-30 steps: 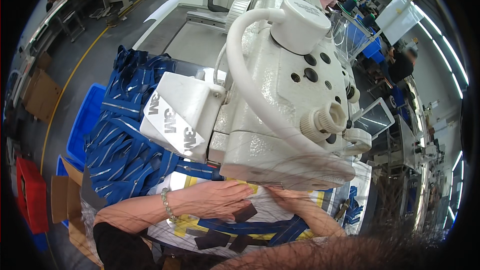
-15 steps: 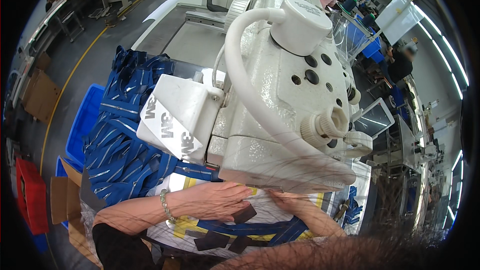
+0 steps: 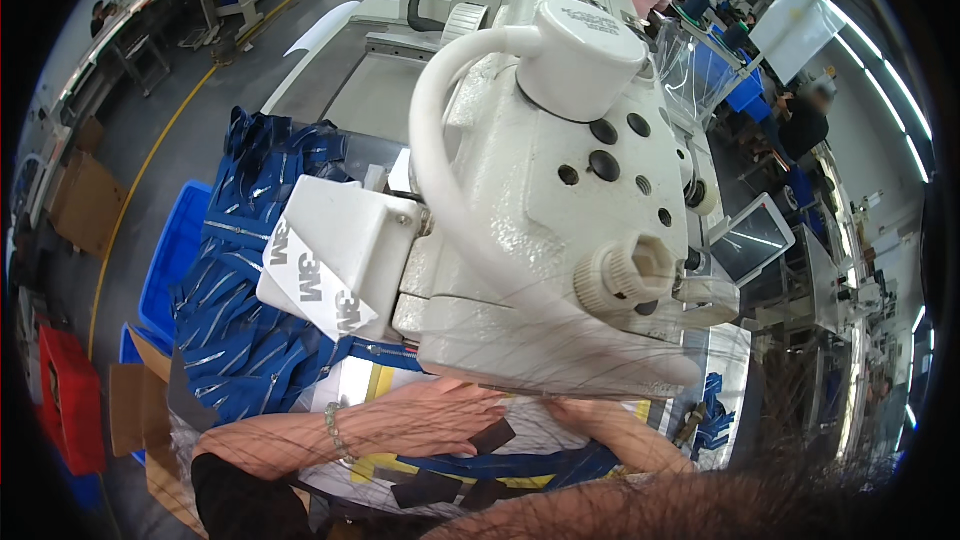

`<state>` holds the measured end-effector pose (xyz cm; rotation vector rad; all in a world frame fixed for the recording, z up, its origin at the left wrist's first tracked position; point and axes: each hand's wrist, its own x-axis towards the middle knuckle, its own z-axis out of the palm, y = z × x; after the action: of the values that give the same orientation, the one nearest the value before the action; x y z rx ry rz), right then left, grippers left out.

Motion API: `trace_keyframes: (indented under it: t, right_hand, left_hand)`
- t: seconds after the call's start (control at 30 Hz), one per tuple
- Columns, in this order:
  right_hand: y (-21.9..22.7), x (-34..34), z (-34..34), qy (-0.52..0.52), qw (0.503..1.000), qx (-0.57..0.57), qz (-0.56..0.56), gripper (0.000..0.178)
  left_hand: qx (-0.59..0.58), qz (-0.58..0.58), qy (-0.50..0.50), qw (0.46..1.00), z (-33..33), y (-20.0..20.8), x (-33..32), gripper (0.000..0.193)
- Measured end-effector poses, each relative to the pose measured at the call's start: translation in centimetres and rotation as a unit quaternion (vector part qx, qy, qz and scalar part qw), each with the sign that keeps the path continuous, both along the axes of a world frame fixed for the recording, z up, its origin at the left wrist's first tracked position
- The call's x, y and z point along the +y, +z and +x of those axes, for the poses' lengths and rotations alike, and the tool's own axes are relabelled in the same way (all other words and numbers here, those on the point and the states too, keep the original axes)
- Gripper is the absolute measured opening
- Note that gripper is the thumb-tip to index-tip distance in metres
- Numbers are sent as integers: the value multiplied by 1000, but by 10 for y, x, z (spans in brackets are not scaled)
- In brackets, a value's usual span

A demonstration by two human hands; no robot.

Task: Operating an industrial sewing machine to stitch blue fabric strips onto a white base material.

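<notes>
My left hand [image 3: 440, 416], with a beaded bracelet at its wrist, lies flat with fingers stretched out on the work surface [image 3: 352, 380], just below the front edge of a large white sewing machine [image 3: 560, 200]. A dark patch [image 3: 492, 436] sits against its fingers. My right hand [image 3: 585, 414] rests across from it, its fingertips mostly hidden under the machine head. Along the near side, below both hands, runs a blue zipper strip [image 3: 510, 466] over yellow tape. Another dark patch [image 3: 426, 489] is nearer to me. The needle area is hidden by the machine.
A heap of blue zippers [image 3: 240, 340] covers the left of the table. Beyond it stand a blue bin [image 3: 170, 260], a cardboard box [image 3: 135, 405] and a red crate [image 3: 70, 400]. A small blue bundle [image 3: 713, 415] and a tablet-like screen [image 3: 755, 240] are at right.
The view has shifted slightly, so the machine appears further left and lower. Both hands stay close to the machine's front edge, with little visible movement.
</notes>
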<state>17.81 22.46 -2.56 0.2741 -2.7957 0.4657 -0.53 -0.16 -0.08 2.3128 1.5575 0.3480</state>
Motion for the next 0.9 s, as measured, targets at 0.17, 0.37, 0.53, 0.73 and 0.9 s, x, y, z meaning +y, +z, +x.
trace_keyframes:
  t: [0.17,0.37,0.53,0.73,0.9]
  right_hand:
    - [15,-2,-5,20,999,4,48,33]
    - [30,-2,-16,22,998,28,60,29]
    - [35,-1,-24,60,998,11,28,32]
    - [27,-1,-49,105,994,-14,-7,38]
    - [28,0,-54,127,992,-11,7,39]
  left_hand:
    - [-169,-70,50,982,13,-50,-5,62]
    - [-243,-155,58,956,15,-67,-13,62]
    - [-214,-173,62,959,14,-58,-16,61]
    - [-192,-190,58,961,13,-52,-17,61]
    - [-183,-199,53,961,10,-53,-17,60]
